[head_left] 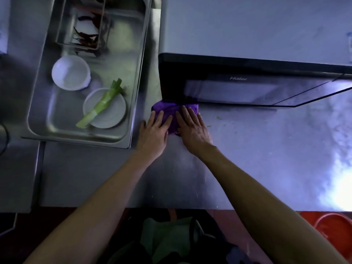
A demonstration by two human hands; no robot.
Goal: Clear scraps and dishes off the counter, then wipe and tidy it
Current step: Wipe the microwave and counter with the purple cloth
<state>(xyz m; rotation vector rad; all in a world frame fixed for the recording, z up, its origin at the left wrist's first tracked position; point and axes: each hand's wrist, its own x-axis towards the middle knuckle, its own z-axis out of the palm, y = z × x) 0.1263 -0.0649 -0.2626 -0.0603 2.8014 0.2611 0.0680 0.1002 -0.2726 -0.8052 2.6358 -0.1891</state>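
A purple cloth (172, 109) lies on the steel counter (257, 149), tight against the lower left corner of the black microwave (238, 86). My left hand (155, 130) and my right hand (192, 126) both press flat on the cloth with straight fingers, side by side. Small food crumbs (219, 118) dot the counter just right of my right hand. In the steel tray (137, 77) at left sit a white bowl (70, 72), a white plate (112, 113) and a green leek stalk (101, 104) lying across the plate.
A small metal container (82, 25) with dried red chillies sits at the tray's far end. The microwave door hangs ajar towards the right. An orange basin (333, 225) stands on the floor at lower right. A bag lies below the counter's front edge.
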